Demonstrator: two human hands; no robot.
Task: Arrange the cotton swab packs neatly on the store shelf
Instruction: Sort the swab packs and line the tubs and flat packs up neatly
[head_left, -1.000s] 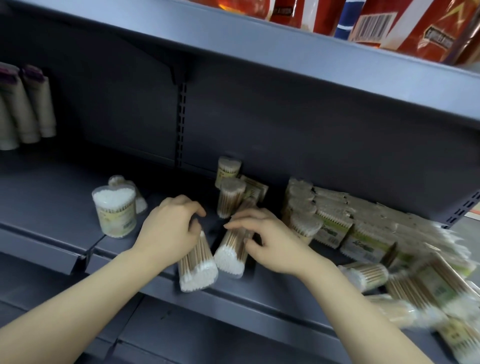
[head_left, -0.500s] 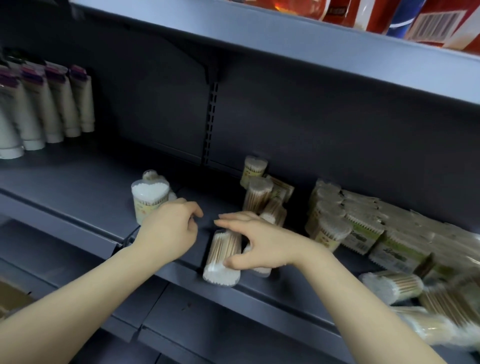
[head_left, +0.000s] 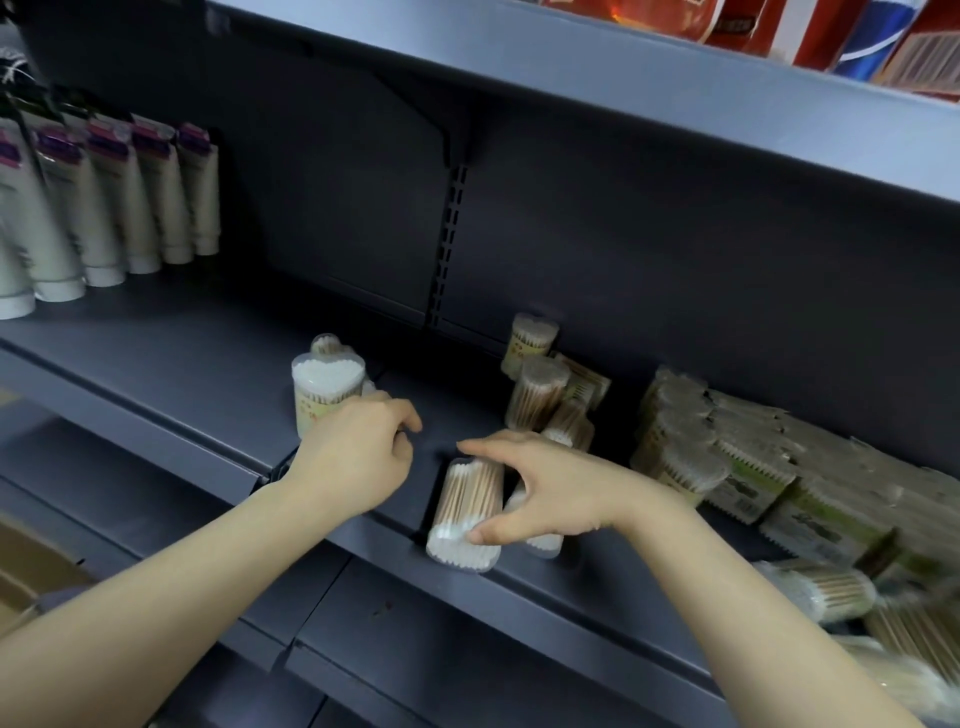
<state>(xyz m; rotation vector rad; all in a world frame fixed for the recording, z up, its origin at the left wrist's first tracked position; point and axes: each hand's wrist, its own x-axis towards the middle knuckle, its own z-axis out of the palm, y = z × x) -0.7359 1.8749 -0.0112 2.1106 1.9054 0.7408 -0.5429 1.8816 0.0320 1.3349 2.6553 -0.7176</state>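
Observation:
A clear cotton swab pack (head_left: 464, 512) lies on the grey shelf (head_left: 182, 364) with its white tips over the front edge. My right hand (head_left: 550, 493) grips it, thumb on the tip end and fingers arched over the top; a second lying pack (head_left: 543, 544) shows under the palm. My left hand (head_left: 358, 457) hovers with curled fingers, holding nothing, just in front of an upright heart-shaped pack (head_left: 324, 387). More upright packs (head_left: 540, 389) stand behind my right hand.
Piled and stacked swab packs (head_left: 727, 462) fill the shelf's right side, some lying loose at the front right (head_left: 821, 592). White tubes (head_left: 104, 208) stand in a row at the far left. An upper shelf (head_left: 571, 67) overhangs. A cardboard box (head_left: 26, 566) sits lower left.
My left hand let go of the lying pack and drew left toward the upright heart-shaped pack. My right hand shifted onto that lying pack. The view has swung left.

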